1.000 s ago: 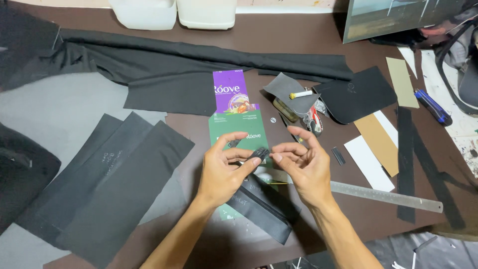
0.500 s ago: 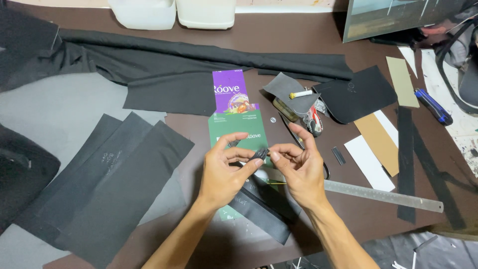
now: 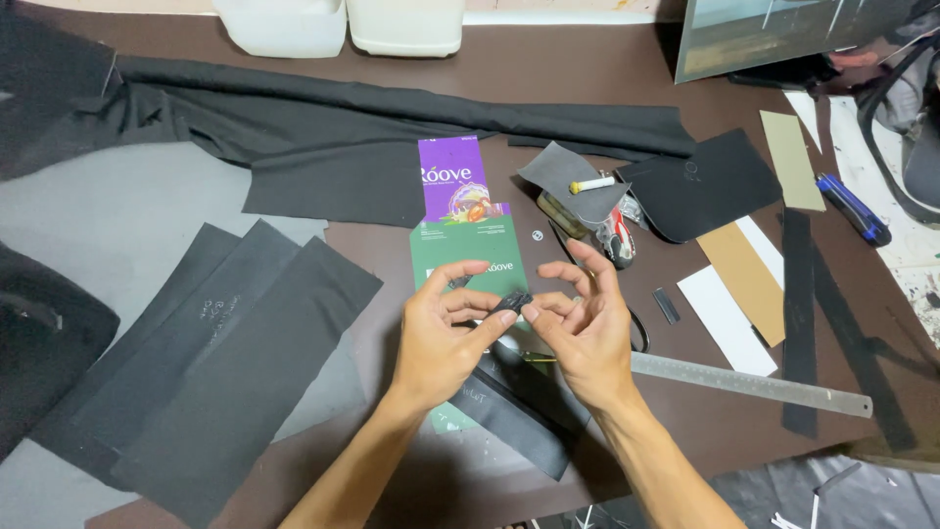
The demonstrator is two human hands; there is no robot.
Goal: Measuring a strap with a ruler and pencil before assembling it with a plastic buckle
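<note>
Left hand: the left hand (image 3: 443,328) pinches a small black piece (image 3: 511,303) between thumb and fingers.
Right hand: the right hand (image 3: 580,328) meets the same small black piece with its fingertips, and the other fingers fan out above.
Small black piece: it sits in the air between both hands, just over the worktop (image 3: 587,88).
Under the hands: a folded black cloth strip (image 3: 519,416) lies under the wrists, on top of a green card (image 3: 460,240).
Purple card: a purple card (image 3: 450,176) lies just behind the green one and touches it.
Ruler: a long metal ruler (image 3: 754,384) lies to the right of the right hand.
Left side: flat black cloth sheets (image 3: 215,362) lie in a stack, partly on top of each other.
Far side: a long black cloth (image 3: 372,122) stretches across the worktop.
Right side: tan and white strips (image 3: 739,289) lie near a blue knife (image 3: 854,209).
</note>
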